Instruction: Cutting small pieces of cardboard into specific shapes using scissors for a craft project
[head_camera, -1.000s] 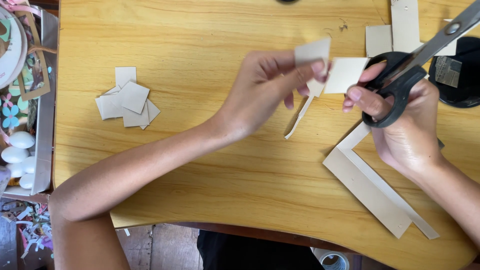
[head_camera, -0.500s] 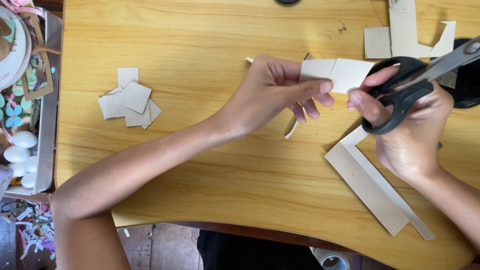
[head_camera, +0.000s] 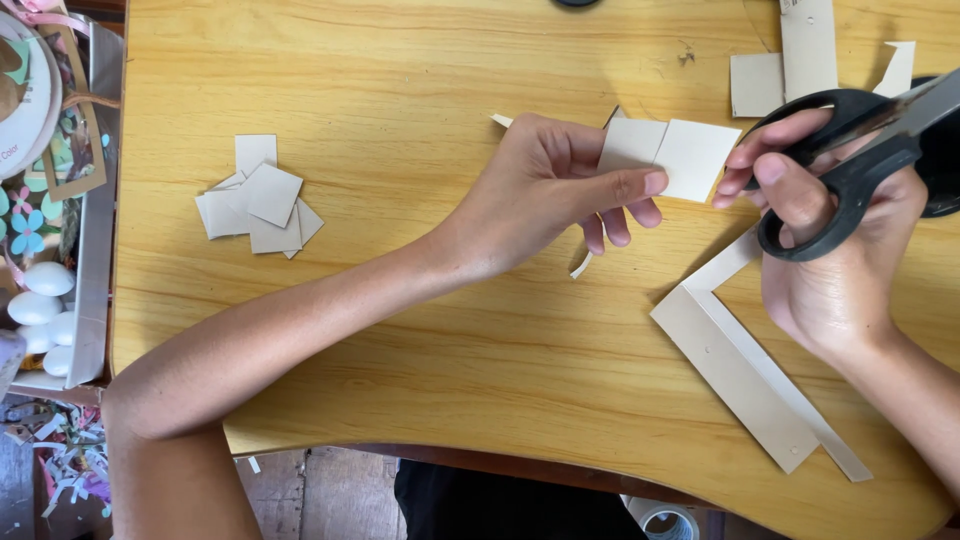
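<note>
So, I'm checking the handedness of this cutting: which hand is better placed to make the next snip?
Right hand: it grips the black scissors beside the card piece, which the left hand pinches.

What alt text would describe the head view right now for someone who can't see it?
Over a wooden table, the left hand pinches a small cardboard strip while the right hand holds black scissors beside it. A pile of cut cardboard squares lies to the left, longer offcuts to the right.
</note>
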